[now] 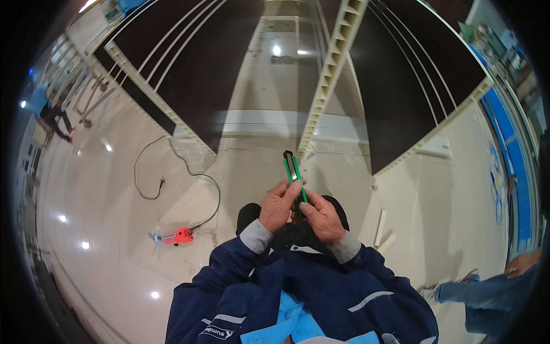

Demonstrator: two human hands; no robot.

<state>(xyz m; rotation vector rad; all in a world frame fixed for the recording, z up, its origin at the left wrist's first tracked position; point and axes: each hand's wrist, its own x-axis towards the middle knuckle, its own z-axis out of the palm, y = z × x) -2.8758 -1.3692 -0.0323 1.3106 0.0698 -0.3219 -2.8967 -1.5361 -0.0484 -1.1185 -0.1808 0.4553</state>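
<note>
A green utility knife [291, 166] with a black end is held up in front of my body, its far end toward the panels. My left hand [279, 203] grips it from the left, thumb on its side. From the right, my right hand [322, 216] closes round its lower part, thumb pressed on it. Both hands are close together near my knees. Whether any blade sticks out cannot be made out. Just beyond the knife stands the near end of a pale, hollow-celled panel edge [324, 86].
Dark hollow panels [421, 80] stand ahead on both sides. A red corded power tool [182, 235] lies on the floor at left, its black cable [219, 198] looping forward. White strips [380, 228] lie at right. Another person's leg [487, 298] is at lower right; a person [50, 112] is far left.
</note>
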